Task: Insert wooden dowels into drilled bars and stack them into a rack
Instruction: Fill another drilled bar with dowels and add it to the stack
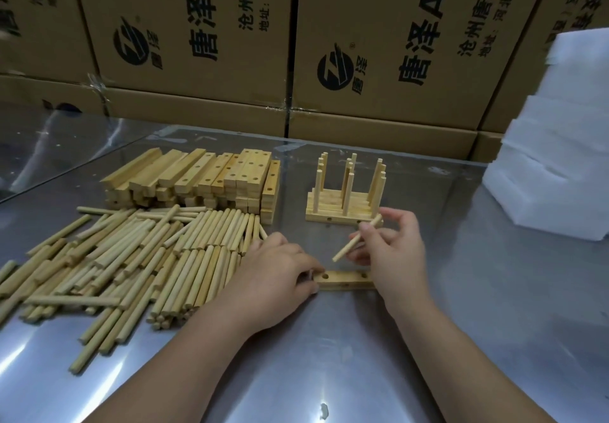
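Fingertips of the right hand pinch a dowel, tilted, its lower end aimed down-left at the bar. The bar lies flat on the table, lengthwise left to right, holes up. The left hand, palm down, grips the bar's left end with curled fingers.

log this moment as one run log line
stage: dowel insertion | left hand: holds drilled bar | right hand: pinches dowel tilted above bar | rack: stacked bars, dowels upright
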